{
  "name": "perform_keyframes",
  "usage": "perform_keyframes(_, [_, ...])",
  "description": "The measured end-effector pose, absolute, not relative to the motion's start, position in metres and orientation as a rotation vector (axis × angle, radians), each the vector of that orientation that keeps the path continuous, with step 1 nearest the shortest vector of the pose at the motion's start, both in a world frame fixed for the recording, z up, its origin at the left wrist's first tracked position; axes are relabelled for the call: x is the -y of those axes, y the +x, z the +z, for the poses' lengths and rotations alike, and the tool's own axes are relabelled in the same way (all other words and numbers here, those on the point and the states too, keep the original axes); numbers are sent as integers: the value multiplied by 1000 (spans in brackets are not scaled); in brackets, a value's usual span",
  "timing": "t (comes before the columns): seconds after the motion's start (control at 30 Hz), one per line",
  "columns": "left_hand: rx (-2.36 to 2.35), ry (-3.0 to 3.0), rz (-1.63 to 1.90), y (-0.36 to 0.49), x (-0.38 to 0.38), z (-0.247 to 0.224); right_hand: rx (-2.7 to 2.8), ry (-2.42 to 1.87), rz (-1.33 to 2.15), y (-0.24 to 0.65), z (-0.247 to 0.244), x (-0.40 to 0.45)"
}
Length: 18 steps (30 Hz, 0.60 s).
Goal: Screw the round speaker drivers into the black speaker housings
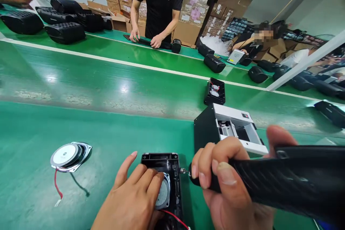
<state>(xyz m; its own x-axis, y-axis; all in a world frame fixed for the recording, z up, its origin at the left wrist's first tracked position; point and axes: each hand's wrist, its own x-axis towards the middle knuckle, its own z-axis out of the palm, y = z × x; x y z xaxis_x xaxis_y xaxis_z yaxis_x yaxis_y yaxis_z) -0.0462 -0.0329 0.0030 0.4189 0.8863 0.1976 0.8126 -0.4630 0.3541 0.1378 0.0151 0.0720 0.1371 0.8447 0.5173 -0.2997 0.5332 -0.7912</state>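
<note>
My right hand (229,172) is wrapped round a black electric screwdriver (291,181), which lies nearly level and points left. A small screw (183,170) sits at the tip of its bit, beside the right wall of a black plastic housing (176,187). Inside that housing is a round speaker driver (164,194) with a red wire. The bent fingers of my left hand (132,194) hold the driver, covering its left part; one finger sticks out upward and the thumb is hidden. Left of this, a loose speaker driver (66,155) with a red lead lies on the green bench.
Behind my right hand stands a black and white machine (205,131) with a red switch. Beyond it, another housing (215,91) with drivers sits on the green line (102,75). Across, a person (159,7) handles a black part; several black speaker cases (64,32) stand around.
</note>
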Motion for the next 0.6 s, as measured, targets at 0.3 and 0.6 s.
perform_keyframes(0.3, [-1566,2554,805,-38,30,-5,1285,-639,929,130,45,-22])
perform_keyframes(0.6, [-1565,2525,782,-41,31,-2,1332,-674,927,130,36,-22])
